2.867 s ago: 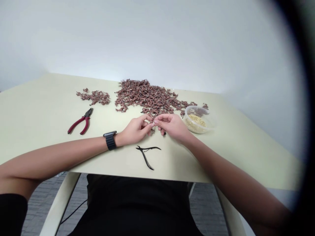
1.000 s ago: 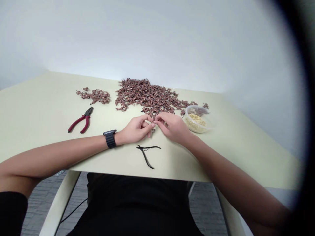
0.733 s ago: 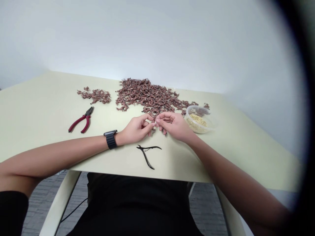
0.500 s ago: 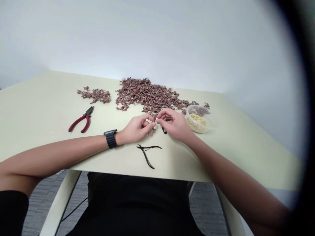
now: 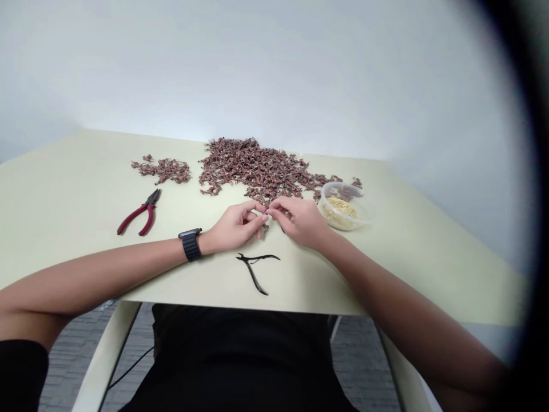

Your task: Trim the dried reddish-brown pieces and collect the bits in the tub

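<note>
A small reddish-brown piece (image 5: 266,209), mostly hidden by fingertips, is pinched between thumb and forefinger by both the left hand (image 5: 239,226) and the right hand (image 5: 302,221), above the table (image 5: 86,194). Just beyond, similar pieces are heaped (image 5: 257,166). Black nippers (image 5: 245,259) are laid nearer the person, red-handled pliers (image 5: 150,205) to the left, and a clear tub (image 5: 341,184) of gold-coloured bits to the right.

We see a smooth, matt tabletop (image 5: 420,252), a rough, glinting heap of small pieces (image 5: 261,169) and a clear, glossy plastic tub (image 5: 323,193). Our pliers (image 5: 148,204) look like metal with smooth plastic grips (image 5: 150,220), our nippers (image 5: 246,260) like polished metal, and our shirt (image 5: 240,355) is matt cloth.
</note>
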`<state>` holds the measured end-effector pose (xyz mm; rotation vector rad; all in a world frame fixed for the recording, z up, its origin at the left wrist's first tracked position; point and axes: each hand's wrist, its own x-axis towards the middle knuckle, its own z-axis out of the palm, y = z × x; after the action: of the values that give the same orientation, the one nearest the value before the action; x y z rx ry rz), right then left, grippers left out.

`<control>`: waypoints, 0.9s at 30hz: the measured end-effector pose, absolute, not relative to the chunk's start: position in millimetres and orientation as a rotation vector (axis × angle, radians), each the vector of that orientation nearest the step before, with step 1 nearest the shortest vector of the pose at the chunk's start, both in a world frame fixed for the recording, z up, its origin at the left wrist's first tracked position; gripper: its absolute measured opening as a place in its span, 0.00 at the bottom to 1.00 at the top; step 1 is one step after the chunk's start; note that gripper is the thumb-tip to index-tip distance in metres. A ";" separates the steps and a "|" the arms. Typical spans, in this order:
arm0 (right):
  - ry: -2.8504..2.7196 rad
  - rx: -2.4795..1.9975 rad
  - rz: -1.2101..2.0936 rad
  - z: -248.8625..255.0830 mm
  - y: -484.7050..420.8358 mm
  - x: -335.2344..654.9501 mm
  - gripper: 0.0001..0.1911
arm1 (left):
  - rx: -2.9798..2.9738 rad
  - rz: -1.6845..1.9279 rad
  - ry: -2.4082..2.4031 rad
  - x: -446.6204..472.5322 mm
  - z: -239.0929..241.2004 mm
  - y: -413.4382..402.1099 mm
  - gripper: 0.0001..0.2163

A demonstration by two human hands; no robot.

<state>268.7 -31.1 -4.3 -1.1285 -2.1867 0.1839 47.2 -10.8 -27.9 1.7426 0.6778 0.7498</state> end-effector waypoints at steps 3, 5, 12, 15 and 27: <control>-2.002 -1.213 0.352 2.8 -32.9 269.8 0.14 | 1.785 0.783 0.666 46.9 -28.2 -9.3 0.18; -1.888 -1.204 0.534 8.9 -34.0 270.6 0.12 | 1.827 0.810 0.621 46.6 -28.5 -7.6 0.18; -1.807 -1.071 1.075 20.1 -37.4 265.1 0.17 | 1.734 0.738 0.488 44.7 -28.3 -4.9 0.19; -1.799 -1.056 1.126 17.7 -36.8 262.6 0.15 | 1.691 0.688 0.451 44.9 -25.6 -7.1 0.20; -1.777 -1.158 1.055 16.8 -34.7 263.4 0.13 | 2.174 0.872 0.648 41.7 -11.9 -13.2 0.17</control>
<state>263.4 -34.7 16.8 -1.1579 -1.7775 1.0547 41.7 -13.2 -11.9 2.1739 0.6477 0.8720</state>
